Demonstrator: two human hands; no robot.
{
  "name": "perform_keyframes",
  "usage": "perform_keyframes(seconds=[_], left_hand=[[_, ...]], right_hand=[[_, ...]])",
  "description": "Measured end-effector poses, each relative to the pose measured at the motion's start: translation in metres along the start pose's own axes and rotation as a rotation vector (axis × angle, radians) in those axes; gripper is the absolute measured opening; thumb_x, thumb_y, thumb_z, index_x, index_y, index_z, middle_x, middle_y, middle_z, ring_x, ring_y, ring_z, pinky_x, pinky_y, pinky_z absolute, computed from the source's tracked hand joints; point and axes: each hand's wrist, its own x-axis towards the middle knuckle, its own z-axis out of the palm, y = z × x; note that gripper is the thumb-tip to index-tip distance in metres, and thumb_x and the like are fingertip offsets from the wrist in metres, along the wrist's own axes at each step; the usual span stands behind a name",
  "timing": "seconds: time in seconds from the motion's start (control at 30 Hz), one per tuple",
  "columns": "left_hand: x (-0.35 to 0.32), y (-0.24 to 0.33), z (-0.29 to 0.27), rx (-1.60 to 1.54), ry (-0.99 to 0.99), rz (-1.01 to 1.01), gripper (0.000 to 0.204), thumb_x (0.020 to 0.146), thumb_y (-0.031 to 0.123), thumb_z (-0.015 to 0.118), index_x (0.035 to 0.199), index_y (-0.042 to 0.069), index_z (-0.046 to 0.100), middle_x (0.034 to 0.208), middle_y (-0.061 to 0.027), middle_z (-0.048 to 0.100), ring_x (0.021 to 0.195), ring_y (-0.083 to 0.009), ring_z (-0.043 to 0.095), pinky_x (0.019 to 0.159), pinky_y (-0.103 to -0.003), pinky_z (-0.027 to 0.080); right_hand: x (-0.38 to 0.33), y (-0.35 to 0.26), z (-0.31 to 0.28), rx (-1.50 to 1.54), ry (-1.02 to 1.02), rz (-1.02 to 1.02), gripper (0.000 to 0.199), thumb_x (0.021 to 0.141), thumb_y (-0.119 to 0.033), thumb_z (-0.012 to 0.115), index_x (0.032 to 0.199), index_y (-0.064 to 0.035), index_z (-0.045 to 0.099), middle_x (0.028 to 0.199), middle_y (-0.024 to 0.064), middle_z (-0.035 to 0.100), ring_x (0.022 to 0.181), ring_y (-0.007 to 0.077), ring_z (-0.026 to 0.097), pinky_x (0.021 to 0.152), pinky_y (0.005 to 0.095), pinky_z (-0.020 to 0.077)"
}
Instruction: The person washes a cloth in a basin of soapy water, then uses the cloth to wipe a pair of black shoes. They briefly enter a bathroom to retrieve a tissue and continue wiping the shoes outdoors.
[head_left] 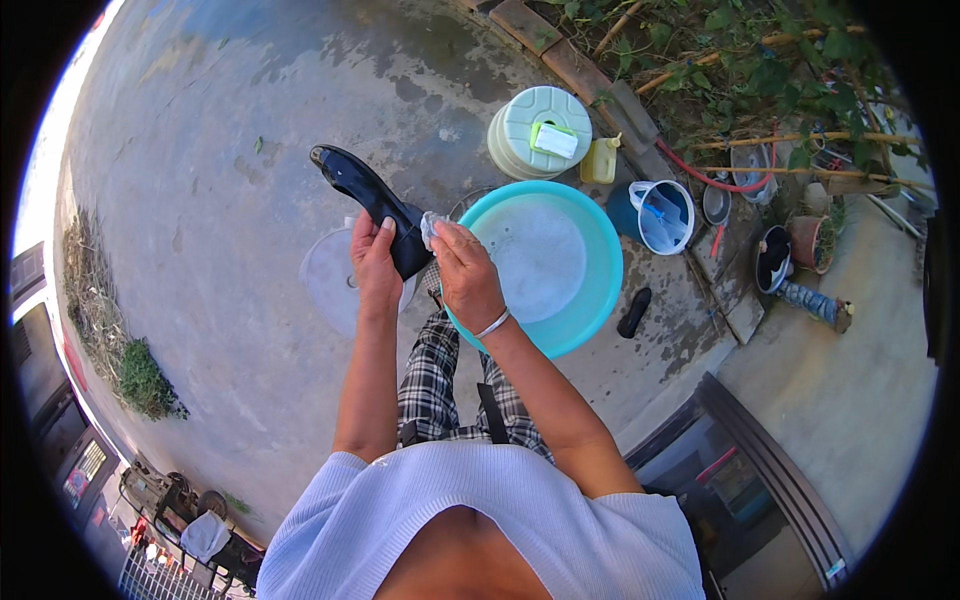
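The left hand [374, 262] is closed around the lower, wider end of a black shoe [372, 202], thumb on top and fingers wrapped behind it. The shoe's long axis runs on a slant, its narrow tip pointing up and to the left, away from the turquoise basin [590, 290], which serves here as the landmark. The shoe is held in the air just left of the basin's rim, over a pale round lid [325, 280] lying on the concrete.

The right hand [465, 275] is bunched shut on a small whitish cloth [431, 228] and presses it against the shoe's side (the fingers curl tightly, no gap showing). It wears a thin bracelet at the wrist and hangs over the basin's left edge.

Beyond the basin, toward the planted border, stands a pale green round container [525, 135] with a small green-and-white rectangular packet [555, 140] lying flat on its lid. Just right of that is a yellow plastic jug [599, 160]. Right of the basin sits a blue-and-white pail [662, 215]. A second black shoe [634, 312] lies on the ground at the basin's lower right.
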Motion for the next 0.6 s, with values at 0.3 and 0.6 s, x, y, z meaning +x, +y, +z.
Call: perform_keyframes(seconds=[0.3,0.6], left_hand=[[0.0,-0.009,0.001,0.062,-0.036,-0.017,0.034,0.087,-0.003,0.049,0.12,0.0,0.05,0.104,-0.0036,0.061,0.087,-0.0079,0.057,0.077,-0.022,0.046],[-0.01,-0.009,0.022,0.058,-0.043,-0.072,0.036,0.087,-0.004,0.048,0.123,-0.001,0.048,0.105,-0.0038,0.06,0.089,-0.0087,0.057,0.079,-0.023,0.046]], right_hand=[[0.03,0.006,0.007,0.094,-0.051,0.063,0.02,0.08,-0.002,0.053,0.098,0.0047,0.059,0.107,0.018,0.057,0.102,0.0329,0.055,0.087,0.0382,0.0448],[0.038,0.017,0.012,0.074,-0.048,0.116,0.021,0.078,0.0,0.055,0.098,0.0037,0.059,0.105,0.0168,0.059,0.1,0.0315,0.056,0.086,0.038,0.0455]])
